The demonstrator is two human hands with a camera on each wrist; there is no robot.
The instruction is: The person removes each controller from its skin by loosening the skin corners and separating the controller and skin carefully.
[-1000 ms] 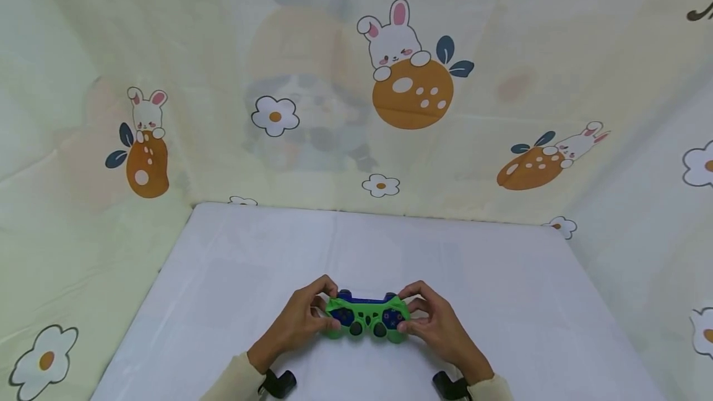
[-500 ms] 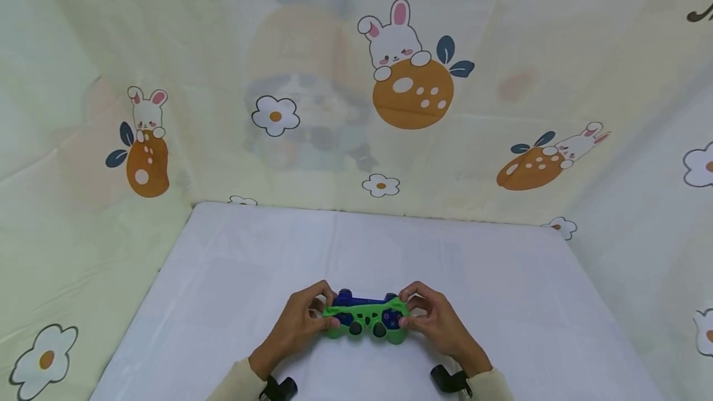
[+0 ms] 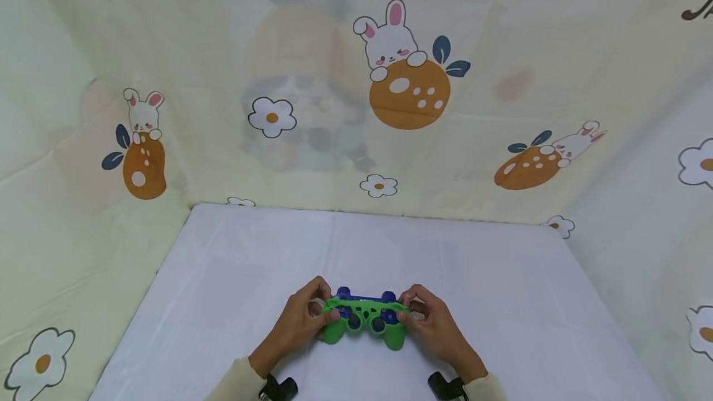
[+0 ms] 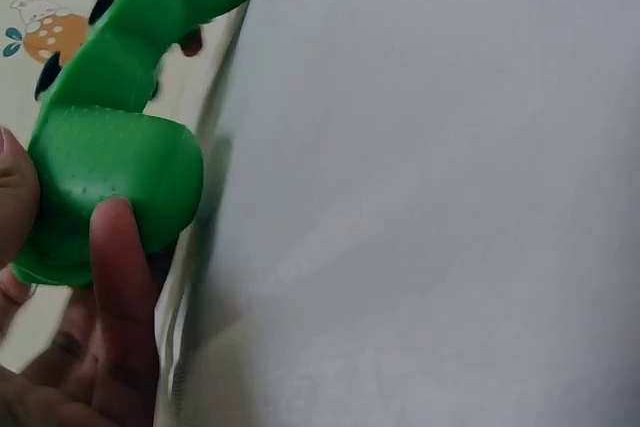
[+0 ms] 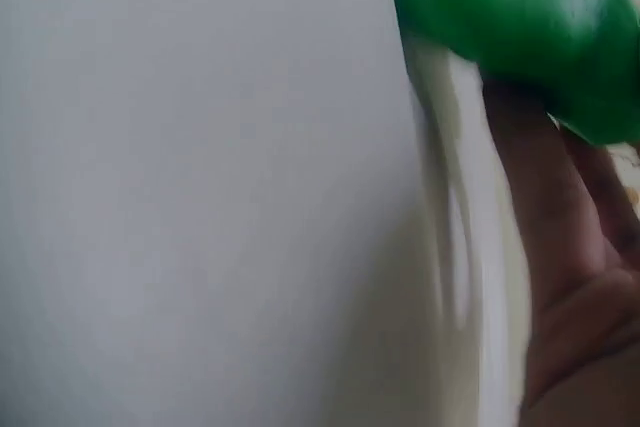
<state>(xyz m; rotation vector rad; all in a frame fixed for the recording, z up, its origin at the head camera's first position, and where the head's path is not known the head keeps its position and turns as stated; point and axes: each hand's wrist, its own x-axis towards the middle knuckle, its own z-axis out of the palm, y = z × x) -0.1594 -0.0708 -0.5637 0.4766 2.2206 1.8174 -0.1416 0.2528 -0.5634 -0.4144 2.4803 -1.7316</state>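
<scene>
A blue game controller [image 3: 390, 317] in a green rubbery cover [image 3: 364, 309] is held level between both hands in the head view. My left hand [image 3: 301, 317] pinches its left end, thumb on the front face. At the right end, my right hand [image 3: 437, 323] grips it the same way. Blue shows along the upper edge and at the buttons, while the cover wraps both handles. In the left wrist view, a fingertip presses the cover's underside [image 4: 120, 162]. Only part of the green cover [image 5: 530, 27] and some fingers appear, blurred, in the right wrist view.
A white table [image 3: 379, 252] lies beneath the hands. Patterned cloth [image 3: 323, 159] with rabbits and flowers hangs behind it and at both sides. Each wrist carries a small black camera, such as the left one [image 3: 281, 388].
The controller has tilted so that its green handles show more fully. The cover's upper edge has slipped lower, baring more blue along the top. Both hands keep their hold.
</scene>
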